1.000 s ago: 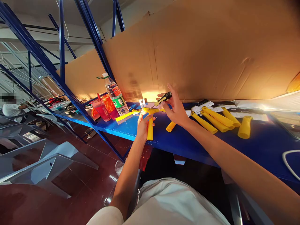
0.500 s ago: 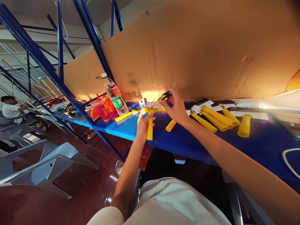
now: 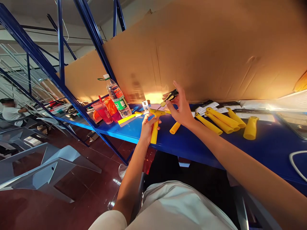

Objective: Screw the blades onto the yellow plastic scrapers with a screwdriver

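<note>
My left hand is closed round a yellow T-shaped plastic piece, its tube-like stem pointing down toward me. In my right hand is a screwdriver with a black and pale yellow handle, gripped with some fingers raised. Its thin shaft slants down left to the head of the yellow piece; whether the tip sits in a screw I cannot make out. Behind my left hand stands a small white object. A flat yellow piece lies left of it, and a yellow tube lies under my right wrist.
Several yellow handles lie to the right on the blue shelf, with printed cards behind. A water bottle and a red cup stand at the left. Cardboard walls the back. A person sits far left.
My right hand has risen slightly, with its fingers shifted on the screwdriver handle. The yellow T-shaped piece has tilted a little in my left hand.
</note>
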{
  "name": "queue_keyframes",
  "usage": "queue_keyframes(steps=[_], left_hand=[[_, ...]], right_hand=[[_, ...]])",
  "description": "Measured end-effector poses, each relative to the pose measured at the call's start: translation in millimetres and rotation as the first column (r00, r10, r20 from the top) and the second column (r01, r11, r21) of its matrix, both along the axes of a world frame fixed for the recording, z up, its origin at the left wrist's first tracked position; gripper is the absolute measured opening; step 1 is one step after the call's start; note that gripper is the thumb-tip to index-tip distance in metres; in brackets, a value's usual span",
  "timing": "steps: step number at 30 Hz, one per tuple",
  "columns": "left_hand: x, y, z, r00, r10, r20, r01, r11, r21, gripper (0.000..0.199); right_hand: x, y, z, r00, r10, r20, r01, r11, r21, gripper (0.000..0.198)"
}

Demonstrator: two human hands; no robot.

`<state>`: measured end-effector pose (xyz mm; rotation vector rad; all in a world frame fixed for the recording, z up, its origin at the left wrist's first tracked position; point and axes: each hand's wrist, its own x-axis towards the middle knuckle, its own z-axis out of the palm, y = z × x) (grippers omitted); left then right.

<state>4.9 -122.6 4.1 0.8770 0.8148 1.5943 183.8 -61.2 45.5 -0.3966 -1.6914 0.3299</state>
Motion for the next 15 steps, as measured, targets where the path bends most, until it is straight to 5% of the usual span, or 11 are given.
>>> queue_keyframes(steps=[7,15], left_hand=[[0.1,-1.5,0.4,1.0,0.018,-0.006,-0.018,1.0,-0.001,0.061],[2.3,-5.8,5.2,0.999,0.038,-0.016,-0.039,0.998,-0.045,0.062]], right_hand=[[-1.8,0.7,-0.2,0.992,0.129,0.012,-0.129,0.992,-0.003,0.077],[-5.5,2.3,-4.5,0.996,0.084,-0.026,-0.085,0.995,-0.044,0.069]])
